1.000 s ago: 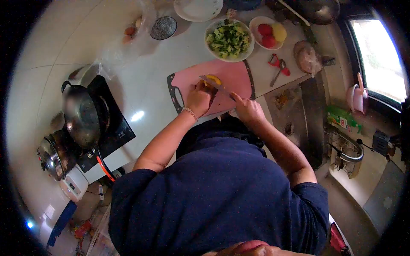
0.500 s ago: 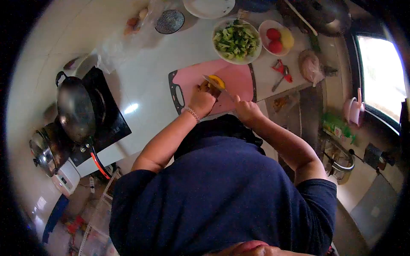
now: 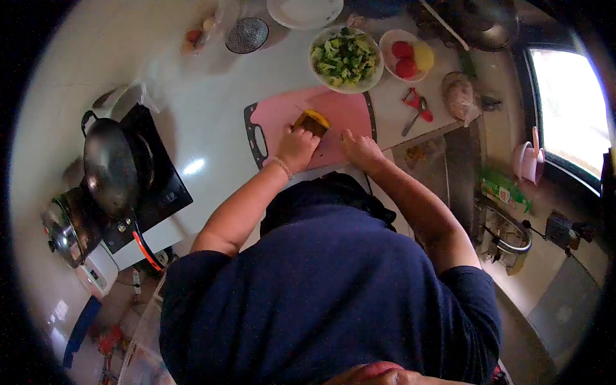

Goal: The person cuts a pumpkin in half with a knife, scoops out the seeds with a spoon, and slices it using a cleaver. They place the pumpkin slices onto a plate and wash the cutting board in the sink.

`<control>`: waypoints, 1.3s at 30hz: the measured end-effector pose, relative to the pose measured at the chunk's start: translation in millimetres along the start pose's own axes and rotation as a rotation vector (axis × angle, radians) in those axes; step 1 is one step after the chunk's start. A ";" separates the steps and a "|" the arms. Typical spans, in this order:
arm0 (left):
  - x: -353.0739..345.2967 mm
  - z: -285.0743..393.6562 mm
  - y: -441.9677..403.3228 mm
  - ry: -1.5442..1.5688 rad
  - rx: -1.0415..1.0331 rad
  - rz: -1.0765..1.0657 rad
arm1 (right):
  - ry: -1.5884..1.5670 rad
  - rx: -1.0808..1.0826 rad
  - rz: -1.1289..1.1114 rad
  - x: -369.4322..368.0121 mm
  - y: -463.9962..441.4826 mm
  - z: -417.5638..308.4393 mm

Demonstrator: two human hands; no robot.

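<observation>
My left hand presses a piece of pumpkin, dark-skinned with yellow flesh, onto a pink cutting board with dark ends. Its fingers are bent over the near side of the piece. To the right, my right hand is closed low over the board, thumb side toward the pumpkin. The knife in it hardly shows: the blade seems to be edge-on, and the handle is hidden by the fingers.
Beyond the board stand a bowl of chopped greens and a bowl with tomatoes and something pale yellow. A red peeler lies at right near the sink. At left, a wok rests by a black cooktop.
The knife blade, plainly seen across the pumpkin before, now hardly shows. The pumpkin piece's dark skin is more exposed, and the whole view has shifted slightly.
</observation>
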State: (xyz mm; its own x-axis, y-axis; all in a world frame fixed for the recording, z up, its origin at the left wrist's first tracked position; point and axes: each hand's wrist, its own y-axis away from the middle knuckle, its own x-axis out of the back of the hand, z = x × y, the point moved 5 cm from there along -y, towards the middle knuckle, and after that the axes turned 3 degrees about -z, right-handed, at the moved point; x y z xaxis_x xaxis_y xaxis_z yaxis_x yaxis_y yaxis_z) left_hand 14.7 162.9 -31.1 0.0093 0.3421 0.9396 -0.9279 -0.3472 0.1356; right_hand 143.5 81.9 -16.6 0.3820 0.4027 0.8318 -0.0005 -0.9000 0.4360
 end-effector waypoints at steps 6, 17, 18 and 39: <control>15.0 3.5 17.0 0.065 0.099 0.228 | 0.014 -0.056 -0.036 0.9 15.0 -17.0; 6.9 -20.7 4.8 0.448 0.333 0.203 | 0.163 -0.001 -0.131 8.2 -2.9 -40.6; 0.8 -25.9 3.6 0.529 0.330 0.216 | 0.170 0.028 -0.123 11.1 -7.2 -42.0; 4.6 -48.4 30.0 0.521 0.386 0.403 | -0.018 -0.151 -0.226 21.3 8.3 -9.7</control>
State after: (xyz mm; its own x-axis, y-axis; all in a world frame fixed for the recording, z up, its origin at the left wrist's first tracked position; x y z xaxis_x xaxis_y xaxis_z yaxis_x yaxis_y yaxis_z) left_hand -31.1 196.3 -37.9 -0.5688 0.4587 0.6827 -0.6252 -0.7805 0.0036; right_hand 142.7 84.6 8.1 0.4042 0.5867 0.7017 -0.0504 -0.7517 0.6575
